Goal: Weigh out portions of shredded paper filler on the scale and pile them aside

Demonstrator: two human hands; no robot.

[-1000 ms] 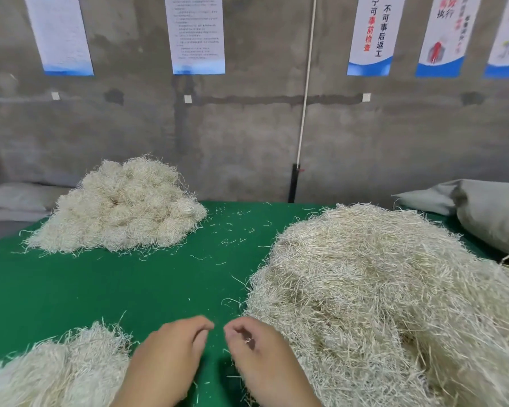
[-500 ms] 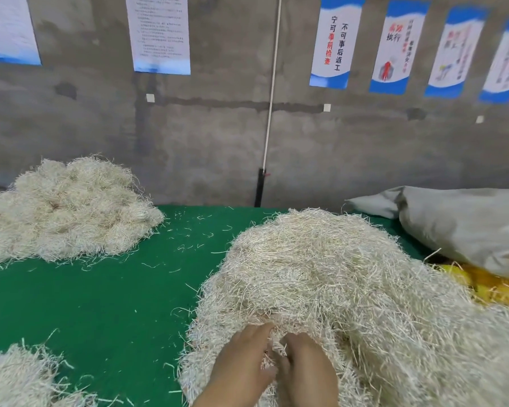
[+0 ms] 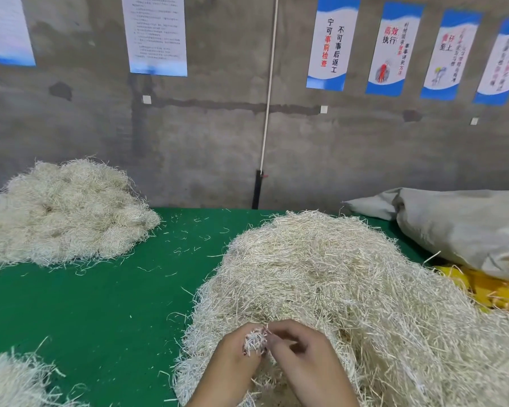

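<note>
Left hand (image 3: 232, 359) and right hand (image 3: 303, 356) both pinching a tuft (image 3: 254, 342), lower centre.
Now off the table (image 3: 100, 304), into the heap (image 3: 335, 289): starts a fresh portion, unweighed.

The table (image 3: 100, 304) was plain green, the shredded paper filler (image 3: 335, 289) pale cream, the sack (image 3: 467, 230) at the right grey over yellow material (image 3: 482, 292), the wall (image 3: 206, 148) mottled grey, and the posters (image 3: 331, 45) white with blue bands and red and black characters.
</note>
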